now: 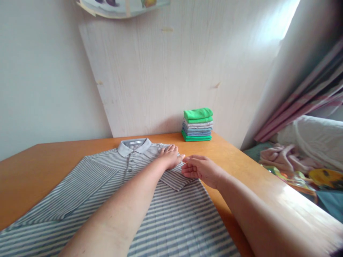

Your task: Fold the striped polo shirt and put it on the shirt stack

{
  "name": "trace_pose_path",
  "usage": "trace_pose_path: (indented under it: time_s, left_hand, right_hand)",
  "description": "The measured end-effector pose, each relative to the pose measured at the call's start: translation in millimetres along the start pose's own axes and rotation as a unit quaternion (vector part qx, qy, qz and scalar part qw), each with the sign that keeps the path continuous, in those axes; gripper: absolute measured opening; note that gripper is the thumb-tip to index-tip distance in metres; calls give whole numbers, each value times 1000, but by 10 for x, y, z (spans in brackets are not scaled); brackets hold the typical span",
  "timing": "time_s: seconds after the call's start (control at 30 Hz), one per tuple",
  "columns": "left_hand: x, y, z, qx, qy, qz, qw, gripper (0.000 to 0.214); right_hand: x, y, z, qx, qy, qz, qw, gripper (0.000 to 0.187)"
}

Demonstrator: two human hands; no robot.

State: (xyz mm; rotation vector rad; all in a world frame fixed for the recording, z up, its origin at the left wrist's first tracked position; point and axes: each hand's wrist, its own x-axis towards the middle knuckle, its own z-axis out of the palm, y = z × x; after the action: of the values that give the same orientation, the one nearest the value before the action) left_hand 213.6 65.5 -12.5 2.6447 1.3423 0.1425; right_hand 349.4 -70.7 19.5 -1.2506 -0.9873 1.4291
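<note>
A grey-and-white striped polo shirt point(171, 217) lies front up, its grey collar point(146, 145) toward the wall and its buttons showing. My left hand point(170, 157) rests flat on the shirt's right-hand shoulder, fingers stretched toward the back edge. Just beside it, my right hand point(200, 168) is at the outer edge of the right-hand sleeve point(175, 178), fingers loosely bent and apart, with nothing visible between them. Both sleeves lie over the body of the shirt. My left forearm hides part of the shirt's front.
The shirt is spread on an orange-brown wooden table point(227, 157). Near the back edge stands a stack of folded clothes point(197, 125), green, pale and blue. A pale board point(166, 78) leans behind. On the right are a pink curtain point(297, 103) and piled fabrics point(286, 159).
</note>
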Motion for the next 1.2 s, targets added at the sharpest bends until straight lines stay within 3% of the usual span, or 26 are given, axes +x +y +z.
trace_pose_path:
  time_s: [0.13,0.2,0.3,0.4,0.5,0.67,0.8,0.97,1.07,1.2]
  left_hand:
    - [5,4,8,-1,3,-2,1000,82]
    - [-2,8,4,0,0,-2,1000,82]
    - [-15,15,-13,2,-5,0,1000,82]
    - [-24,17,-25,3,-5,1,1000,84]
    - [-22,8,-14,2,-4,1,1000,84]
    - [33,-45,14,-11,2,10,1000,85]
    - [101,-142,-22,-9,34,15,999,79]
    - [115,-316,-26,7,35,-36,999,81]
    - [118,-379,2,5,13,-41,999,84]
    - [135,-420,-13,8,29,-65,997,84]
  right_hand:
    - [-48,9,50,-64,-21,55,996,15]
    - [-77,-1,71,-69,-17,42,997,16]
    - [-134,-18,119,-39,-73,21,996,17]
    - [-188,-24,154,-63,-130,60,988,18]
    - [-201,-28,146,-60,-147,55,986,19]
    - [-142,-4,112,-64,-80,53,993,18]
    - [-99,52,105,-67,-87,46,993,19]
    - [-69,55,109,-56,-39,24,997,20]
    - [-59,23,120,-52,-2,-17,998,20]
    - [-33,50,114,-70,16,-70,995,22]
